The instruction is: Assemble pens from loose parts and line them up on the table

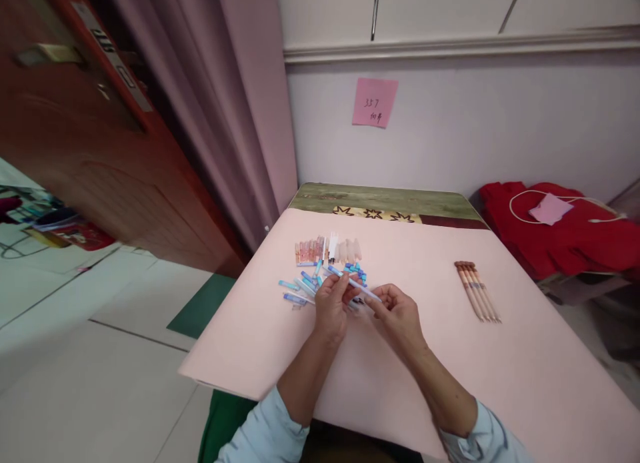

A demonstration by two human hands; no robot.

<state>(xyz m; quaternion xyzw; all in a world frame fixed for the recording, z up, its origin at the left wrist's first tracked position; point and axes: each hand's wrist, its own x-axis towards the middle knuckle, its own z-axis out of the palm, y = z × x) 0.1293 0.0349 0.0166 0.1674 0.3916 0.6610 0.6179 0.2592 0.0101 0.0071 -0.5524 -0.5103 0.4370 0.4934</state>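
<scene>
A slim blue-and-lilac pen [365, 291] sits just below and right of the frame's centre, its long axis slanting from upper left to lower right, blue end at upper left. The left hand [333, 306] has its grip pinched around it near the blue end; the right hand [400, 316] has its grip on the lower-right end. Loose blue pen parts [306, 283] lie left of the hands on the desk [500, 383]. Brown-topped pens [477, 293], at right, point downward. The pink note [375, 103], upper centre, reads "357" above illegible handwriting.
</scene>
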